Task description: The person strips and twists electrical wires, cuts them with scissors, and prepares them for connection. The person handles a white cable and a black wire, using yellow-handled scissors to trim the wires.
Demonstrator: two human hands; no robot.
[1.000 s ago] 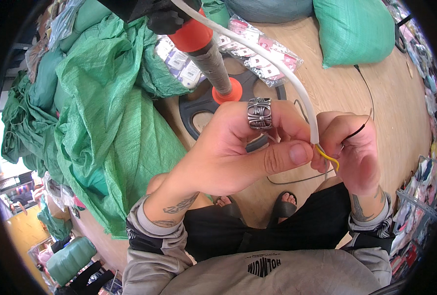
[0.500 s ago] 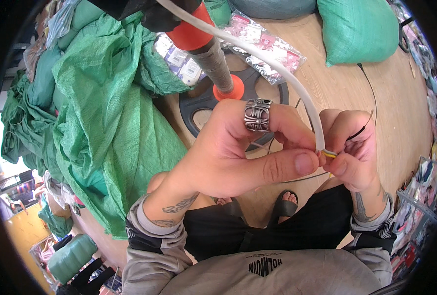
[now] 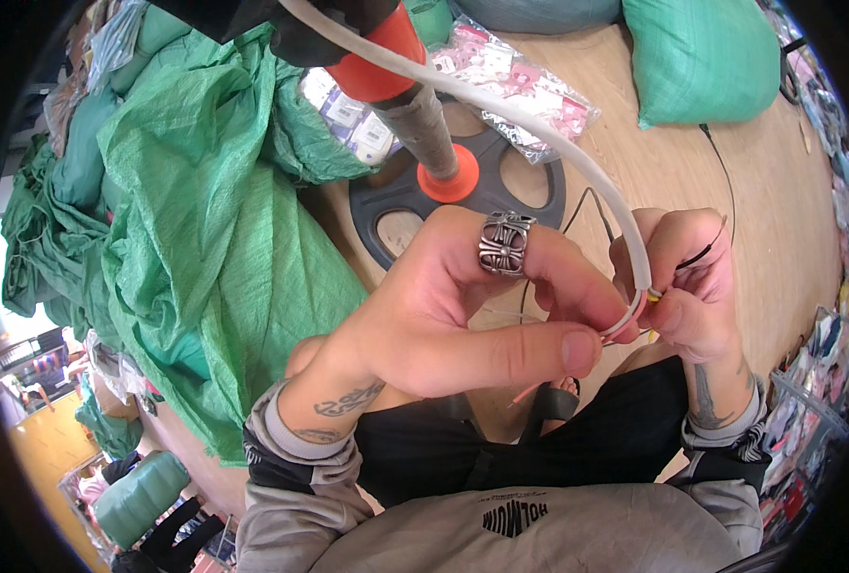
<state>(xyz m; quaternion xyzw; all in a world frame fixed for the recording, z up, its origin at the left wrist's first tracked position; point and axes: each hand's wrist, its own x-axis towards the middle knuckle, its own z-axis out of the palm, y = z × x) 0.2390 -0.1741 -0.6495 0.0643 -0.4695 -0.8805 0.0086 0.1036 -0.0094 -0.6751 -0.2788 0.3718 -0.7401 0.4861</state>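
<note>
- Nearest, a grey top and banded sleeves fill the lower edge.
- Left hand: wears a broad silver ring. Grip narrow, thumb and forefinger closed on a white wire. The end of a pinkish-red wire shows below the thumb.
- Right hand: fingers curled, thumb and forefinger pinched about a yellow wire. A black wire with a thin bare tip projects from the curled fingers; its full run cannot be told.
- White cable: arches down from the top edge, passes in front of the pole, and ends between the two hands, where the coloured wires emerge.
- Below the hands: black shorts and a dark sandal, partly hidden.
- Beyond the left hand: a grey-wrapped pole with an orange collar, rising from a round black base.
- Floor: wood-toned; carries a thin black cord and a clear packet of pink and white cards.
- Farther out: loose green sacking at left, a stuffed green sack at upper right, and packed goods along the right rim.
</note>
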